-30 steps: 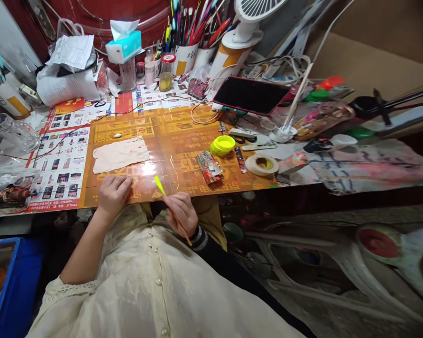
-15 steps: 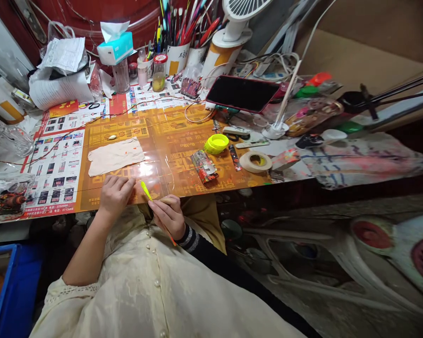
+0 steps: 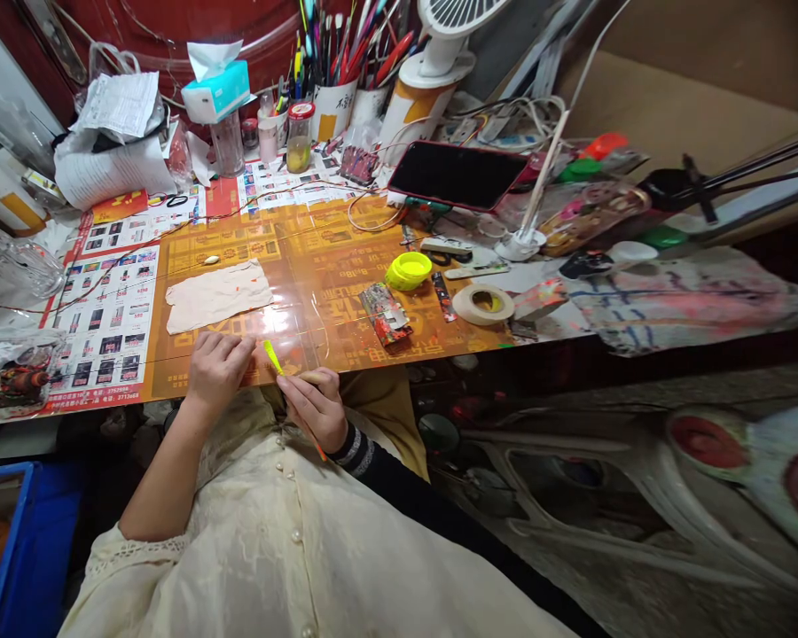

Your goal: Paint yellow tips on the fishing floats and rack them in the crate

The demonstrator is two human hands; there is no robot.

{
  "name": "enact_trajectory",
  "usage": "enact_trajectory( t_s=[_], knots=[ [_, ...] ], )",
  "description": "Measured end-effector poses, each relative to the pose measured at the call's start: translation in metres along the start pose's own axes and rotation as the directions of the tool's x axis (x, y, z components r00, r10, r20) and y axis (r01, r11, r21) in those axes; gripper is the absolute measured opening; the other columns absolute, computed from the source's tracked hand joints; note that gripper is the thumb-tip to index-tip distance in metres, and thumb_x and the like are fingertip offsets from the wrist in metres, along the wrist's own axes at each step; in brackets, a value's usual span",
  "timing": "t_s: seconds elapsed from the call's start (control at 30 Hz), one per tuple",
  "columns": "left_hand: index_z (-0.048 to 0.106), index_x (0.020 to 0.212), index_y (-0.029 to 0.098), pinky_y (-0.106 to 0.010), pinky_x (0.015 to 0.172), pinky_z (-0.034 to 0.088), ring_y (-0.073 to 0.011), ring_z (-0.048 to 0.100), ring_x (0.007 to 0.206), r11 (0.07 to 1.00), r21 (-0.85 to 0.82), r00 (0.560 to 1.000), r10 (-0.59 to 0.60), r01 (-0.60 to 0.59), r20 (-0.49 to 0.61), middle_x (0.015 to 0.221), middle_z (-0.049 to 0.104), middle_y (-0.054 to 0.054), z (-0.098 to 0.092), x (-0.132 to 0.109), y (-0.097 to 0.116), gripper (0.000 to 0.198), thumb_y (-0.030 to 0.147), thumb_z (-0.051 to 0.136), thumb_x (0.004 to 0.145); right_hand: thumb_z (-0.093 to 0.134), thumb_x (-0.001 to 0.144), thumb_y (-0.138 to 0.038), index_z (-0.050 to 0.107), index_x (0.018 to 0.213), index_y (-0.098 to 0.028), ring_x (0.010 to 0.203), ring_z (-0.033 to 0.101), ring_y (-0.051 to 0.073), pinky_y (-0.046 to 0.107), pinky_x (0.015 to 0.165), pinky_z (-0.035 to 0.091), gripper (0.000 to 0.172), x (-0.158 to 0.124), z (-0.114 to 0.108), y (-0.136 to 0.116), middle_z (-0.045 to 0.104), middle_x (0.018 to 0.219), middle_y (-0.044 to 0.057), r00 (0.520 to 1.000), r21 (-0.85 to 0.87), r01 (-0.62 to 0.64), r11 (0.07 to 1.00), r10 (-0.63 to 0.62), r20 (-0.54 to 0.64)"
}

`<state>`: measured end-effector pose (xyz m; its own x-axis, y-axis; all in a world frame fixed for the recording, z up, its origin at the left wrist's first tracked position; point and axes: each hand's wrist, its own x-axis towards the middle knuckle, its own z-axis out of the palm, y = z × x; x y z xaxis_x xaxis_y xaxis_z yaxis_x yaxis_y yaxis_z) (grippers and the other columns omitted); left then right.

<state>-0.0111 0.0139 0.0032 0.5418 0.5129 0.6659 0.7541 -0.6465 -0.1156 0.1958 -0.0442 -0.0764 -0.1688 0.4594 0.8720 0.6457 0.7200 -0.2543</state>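
Observation:
My right hand (image 3: 316, 408) is closed around a slim paintbrush (image 3: 273, 358) with a neon-yellow tip and an orange handle end below the palm. The tip points up and left over the table's front edge. My left hand (image 3: 218, 368) rests at that edge with its fingers curled down; whatever they pinch is hidden beneath them. Just beyond it lies a creased pale cloth (image 3: 219, 297) with small orange specks. To the right stands an open jar of neon-yellow paint (image 3: 409, 270), beside a paint-spattered block (image 3: 386, 316).
A roll of masking tape (image 3: 465, 304) lies at the right, below a dark phone (image 3: 457, 175) on a stand. Behind are a glass jar (image 3: 300, 137), a tissue pack (image 3: 216, 91), a cup of brushes (image 3: 333, 111) and a white fan (image 3: 462, 18). A blue crate (image 3: 43, 532) stands lower left.
The paintbrush in my right hand has tilted and shifted slightly left, and its yellow tip looks narrower. My left hand has stayed nearly still.

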Motion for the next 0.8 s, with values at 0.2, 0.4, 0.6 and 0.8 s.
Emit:
enact_trajectory(
  t_s=[0.2,0.4,0.6,0.8],
  knots=[
    [0.067,0.113,0.024,-0.038,0.077,0.037,-0.0193,0.06,0.08,1.0,0.006,1.0,-0.004,0.004,0.009,0.091,0.073,-0.004,-0.001,0.001,0.0,0.018,0.024,0.056,0.099,0.056,0.095,-0.016,0.062,0.127,-0.032,0.094,0.066,0.019,0.043,0.087,0.054,0.036,0.005,-0.006,-0.004,0.075,0.112,-0.001,0.995,-0.066,-0.036,0.997,0.042,0.093],
    [0.066,0.112,0.023,-0.037,0.077,0.037,-0.0191,0.059,0.079,1.0,0.02,1.0,0.016,-0.015,-0.012,0.09,0.073,-0.004,-0.001,0.002,0.0,0.017,0.022,0.059,0.097,0.058,0.094,-0.013,0.061,0.129,-0.028,0.094,0.065,0.019,0.042,0.088,0.051,0.038,0.009,-0.006,-0.005,0.075,0.111,0.001,0.998,-0.049,-0.008,0.999,0.011,0.06],
    [0.067,0.108,0.022,-0.036,0.077,0.037,-0.0185,0.06,0.079,1.0,0.023,1.0,0.009,-0.008,-0.02,0.089,0.073,-0.004,-0.001,0.003,0.001,0.014,0.023,0.061,0.096,0.064,0.087,-0.007,0.051,0.143,-0.023,0.094,0.062,0.018,0.039,0.09,0.045,0.06,0.01,-0.003,-0.005,0.076,0.107,0.004,0.999,-0.015,0.019,1.0,-0.02,-0.026],
    [0.067,0.109,0.021,-0.036,0.076,0.037,-0.0187,0.06,0.079,0.999,0.038,0.999,0.025,-0.024,-0.029,0.089,0.073,-0.004,-0.002,0.003,0.001,0.015,0.023,0.061,0.096,0.065,0.087,-0.006,0.054,0.14,-0.02,0.096,0.06,0.018,0.039,0.092,0.044,0.056,0.012,-0.004,-0.005,0.076,0.107,0.006,0.999,-0.001,0.029,1.0,-0.029,-0.036]
  ],
)
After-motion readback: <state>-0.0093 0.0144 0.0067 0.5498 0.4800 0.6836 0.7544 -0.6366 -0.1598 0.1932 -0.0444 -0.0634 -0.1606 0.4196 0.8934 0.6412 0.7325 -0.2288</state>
